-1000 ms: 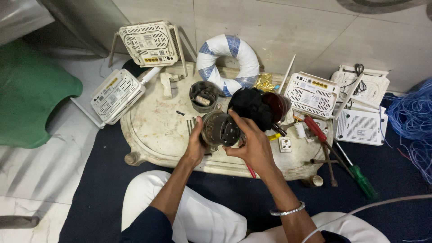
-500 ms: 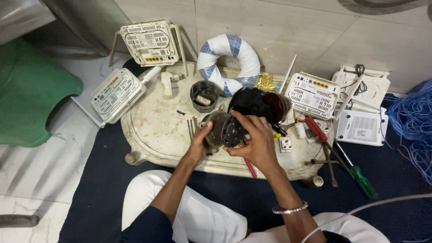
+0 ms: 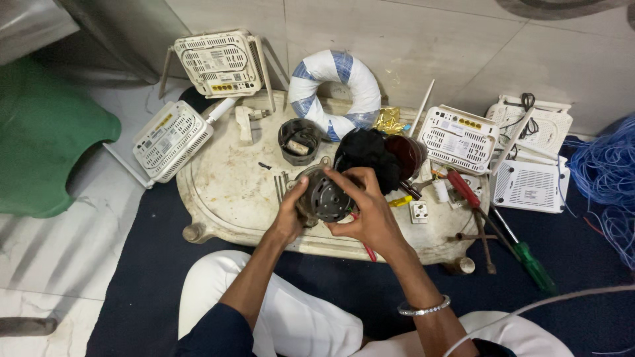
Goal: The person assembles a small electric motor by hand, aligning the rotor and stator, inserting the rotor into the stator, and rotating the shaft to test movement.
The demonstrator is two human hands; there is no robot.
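Between both hands [image 3: 331,211], round motor [image 3: 325,197], gripped

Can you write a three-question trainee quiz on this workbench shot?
1. True or false: both hands grip the round dark metal motor part.
2. Which lies right of the red-handled screwdriver? A) green plastic chair B) green-handled screwdriver C) white-and-blue tape roll
3. What does the right hand wear at the wrist?

Key: 1 true, the left hand too; 2 B; 3 a silver bracelet.

Both hands, left [image 3: 289,215] and right [image 3: 368,210], curl inward, fingers bent.
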